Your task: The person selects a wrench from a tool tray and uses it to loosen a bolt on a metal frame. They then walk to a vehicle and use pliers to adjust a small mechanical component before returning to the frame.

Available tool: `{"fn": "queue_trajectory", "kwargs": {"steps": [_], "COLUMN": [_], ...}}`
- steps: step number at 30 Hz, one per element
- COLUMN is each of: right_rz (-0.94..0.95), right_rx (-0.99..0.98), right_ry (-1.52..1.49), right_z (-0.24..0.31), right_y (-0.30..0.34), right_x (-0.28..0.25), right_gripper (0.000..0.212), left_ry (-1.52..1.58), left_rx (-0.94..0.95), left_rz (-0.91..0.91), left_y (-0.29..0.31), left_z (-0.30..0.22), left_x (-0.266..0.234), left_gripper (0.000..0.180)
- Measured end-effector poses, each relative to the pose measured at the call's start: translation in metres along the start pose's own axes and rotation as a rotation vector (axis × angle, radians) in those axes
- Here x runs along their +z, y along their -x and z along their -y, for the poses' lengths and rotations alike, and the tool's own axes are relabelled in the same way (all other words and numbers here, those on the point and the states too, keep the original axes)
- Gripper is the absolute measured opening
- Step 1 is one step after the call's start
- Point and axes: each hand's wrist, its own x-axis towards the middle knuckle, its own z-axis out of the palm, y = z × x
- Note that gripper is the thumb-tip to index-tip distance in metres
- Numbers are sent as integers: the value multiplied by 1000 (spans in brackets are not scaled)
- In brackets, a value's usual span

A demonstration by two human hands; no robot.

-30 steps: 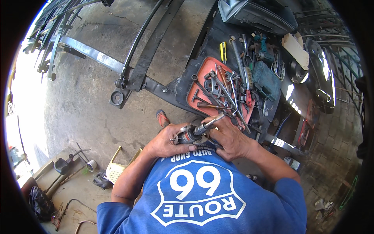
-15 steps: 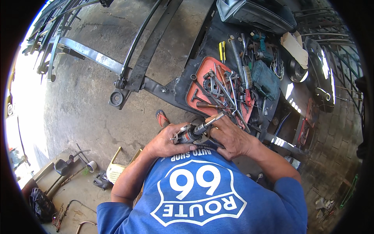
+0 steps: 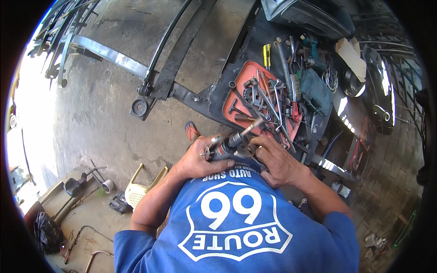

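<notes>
My left hand [image 3: 198, 159] is closed round a dark drill-like power tool [image 3: 221, 151] with a chuck and a long bit. The bit [image 3: 251, 127] points up and to the right, and its tip is blurred. Beside the chuck, my right hand [image 3: 278, 160] has its fingers curled on a small round metal part [image 3: 249, 150]. Its full shape is hidden by the fingers. Both hands are in front of my blue shirt, near the bench edge.
An orange-red tray [image 3: 232, 98] of wrenches and other tools lies on the dark bench, with a yellow-handled tool [image 3: 266, 56] and a teal case [image 3: 314, 92] near it. Steel frame rails [image 3: 175, 59] stretch away at left. A cream plastic chair [image 3: 142, 189] stands at lower left.
My right hand has dropped away from the bit, slightly down and right. The bit's tip now stands clear of the fingers. My view has shifted a little.
</notes>
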Motion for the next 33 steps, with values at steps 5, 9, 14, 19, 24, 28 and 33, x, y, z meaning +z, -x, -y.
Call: {"fn": "queue_trajectory", "kwargs": {"steps": [5, 9, 14, 19, 24, 28, 33], "right_rz": [-28, -35, -366, -570, -532, -363, -433], "right_rx": [41, 53, 462, 950, 789, 1068, 973], "right_ry": [36, 157, 260, 374, 424, 560, 483], "right_z": [5, 0, -84, -216, -283, -250, -160], "right_y": [-7, -7, 8, 68, 86, 62, -33], "right_x": [-12, -7, 12, 11, 54, 68, 35], "right_gripper": [58, 54, 37, 38, 45, 39, 34], "left_ry": [-3, -94, -188, -115, -259, -311, -84], "left_rx": [28, -7, -283, -450, -477, -587, -839], "left_rz": [31, -91, -317, -470, -690, -852, -1039], "left_y": [-11, -9, -4, 23, 53, 111, 207], "left_z": [3, 17, 46, 88, 142, 182, 258], "left_x": [-5, -10, -35, -65, -74, -81, -79], "left_gripper": [36, 38, 31, 22, 34, 43, 46]}}
